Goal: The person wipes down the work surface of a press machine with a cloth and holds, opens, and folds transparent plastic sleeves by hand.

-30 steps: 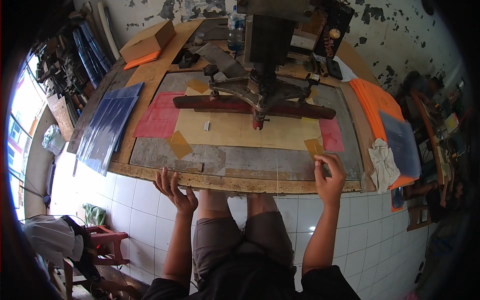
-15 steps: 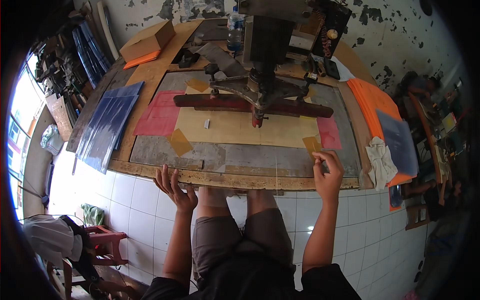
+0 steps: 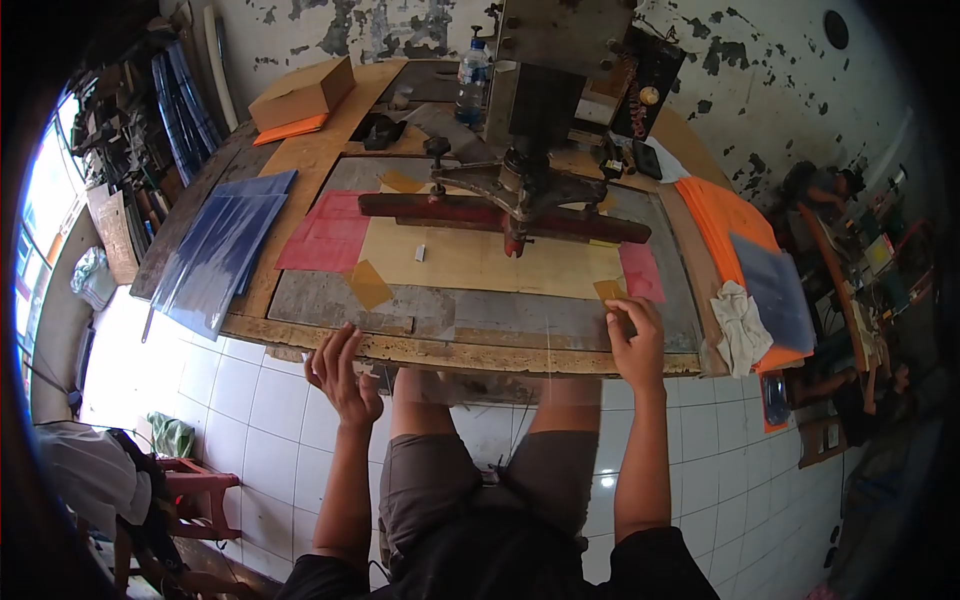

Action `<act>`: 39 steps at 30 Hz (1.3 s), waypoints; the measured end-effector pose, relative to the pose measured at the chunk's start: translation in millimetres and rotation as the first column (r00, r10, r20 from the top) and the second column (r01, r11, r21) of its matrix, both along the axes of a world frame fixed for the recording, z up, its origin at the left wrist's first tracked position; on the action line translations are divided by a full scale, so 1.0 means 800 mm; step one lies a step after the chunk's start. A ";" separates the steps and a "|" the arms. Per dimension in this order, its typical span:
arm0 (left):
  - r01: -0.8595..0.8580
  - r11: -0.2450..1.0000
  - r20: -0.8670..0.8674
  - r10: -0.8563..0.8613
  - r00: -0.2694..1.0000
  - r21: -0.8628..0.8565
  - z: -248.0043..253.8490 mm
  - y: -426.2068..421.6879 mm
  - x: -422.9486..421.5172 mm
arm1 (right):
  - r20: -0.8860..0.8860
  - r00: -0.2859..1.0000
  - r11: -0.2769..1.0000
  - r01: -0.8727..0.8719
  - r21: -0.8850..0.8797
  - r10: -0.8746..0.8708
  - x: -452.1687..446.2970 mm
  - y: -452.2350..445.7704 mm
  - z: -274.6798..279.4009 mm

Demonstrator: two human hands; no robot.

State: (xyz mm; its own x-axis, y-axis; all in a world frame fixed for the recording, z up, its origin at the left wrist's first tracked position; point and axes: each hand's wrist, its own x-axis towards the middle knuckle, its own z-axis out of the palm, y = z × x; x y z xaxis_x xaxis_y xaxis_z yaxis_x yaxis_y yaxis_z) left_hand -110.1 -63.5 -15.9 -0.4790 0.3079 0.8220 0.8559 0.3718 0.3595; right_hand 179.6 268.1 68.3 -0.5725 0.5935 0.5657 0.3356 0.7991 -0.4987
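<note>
**Two-handed along the near side**

Appears to have a faint, clear plastic film [image 3: 570, 390] between the hands, overhanging the near rim of a worn wooden counter [image 3: 450, 352]; too transparent to trace fully. Holds the bare right hand [image 3: 640, 345] above that rim, thumb and forefinger close together, perhaps to steady a corner; cannot tell whether pinching film or nothing. Holds the bare left hand [image 3: 345, 375] at the rim, fingers loosely bent and thumb well apart, seemingly supporting rather than gripping.

Has a small, translucent amber tab [image 3: 608, 290] at the right fingertips and a matching larger amber square [image 3: 370, 286] to the left, both overlapping the near edge of a flat, pale-yellow sheet [image 3: 480, 262], probably as positioning marks. Has thin pink sheets [image 3: 318, 235] at its left and right ends, and a long red metal bar [image 3: 440, 207] above, likely set across the middle to span the width.

Farther out, has glossy blue-tinted plastic sheets [image 3: 225, 250] at left, plus a bright orange stack of sheets [image 3: 715, 205] and a crumpled white cloth [image 3: 740, 325] at right, probably for easy reach.
</note>
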 end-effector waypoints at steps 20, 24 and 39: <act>0.342 0.769 0.248 -0.243 0.938 -0.540 0.071 0.233 -0.189 | 0.393 0.917 0.997 0.075 -0.009 -0.065 -0.132 0.148 -0.020; 0.346 0.771 0.190 -0.289 0.938 -0.534 0.069 0.222 -0.181 | 0.339 0.941 0.995 0.024 -0.094 0.009 -0.123 0.150 -0.024; 0.568 0.776 0.381 -0.455 0.805 -0.275 0.086 0.215 -0.178 | 0.090 0.987 0.956 -0.102 -0.277 0.132 -0.112 0.152 -0.018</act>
